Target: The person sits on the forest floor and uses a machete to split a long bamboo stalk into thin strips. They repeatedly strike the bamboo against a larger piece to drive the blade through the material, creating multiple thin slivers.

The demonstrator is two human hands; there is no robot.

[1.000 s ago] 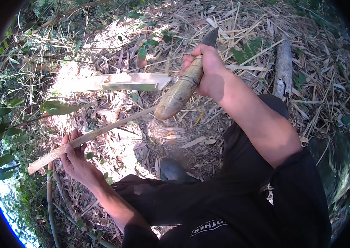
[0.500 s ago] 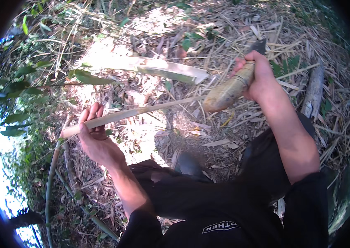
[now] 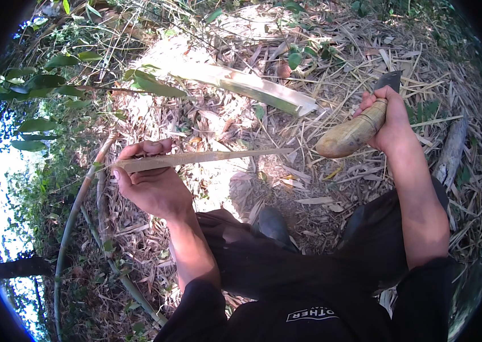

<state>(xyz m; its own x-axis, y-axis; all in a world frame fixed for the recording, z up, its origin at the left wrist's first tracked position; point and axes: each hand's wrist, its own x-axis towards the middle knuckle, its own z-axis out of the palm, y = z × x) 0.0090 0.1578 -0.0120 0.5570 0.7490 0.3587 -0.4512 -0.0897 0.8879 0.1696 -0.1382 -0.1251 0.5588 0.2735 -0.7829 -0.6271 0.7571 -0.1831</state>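
Note:
My left hand (image 3: 152, 181) grips one end of a thin pale bamboo strip (image 3: 218, 157), which points right, level above the ground. My right hand (image 3: 386, 117) is closed around the thick light wooden handle (image 3: 350, 137) of a large knife. Its dark blade (image 3: 388, 81) sticks up beyond my fingers, away from the strip. The handle's butt end lies a short way right of the strip's free tip. Below both hands are my dark trousers (image 3: 286, 268) and a dark shoe (image 3: 272, 223).
A split length of pale bamboo (image 3: 241, 84) lies on the ground beyond the hands. Dry leaves and bamboo shavings (image 3: 332, 68) cover the soil. A grey log (image 3: 452, 151) lies at the right. Green leafy branches (image 3: 47, 85) and thin stems (image 3: 76, 211) stand at the left.
My right hand has pulled the knife to the right, off the strip. My left hand has levelled the strip, which now looks shorter.

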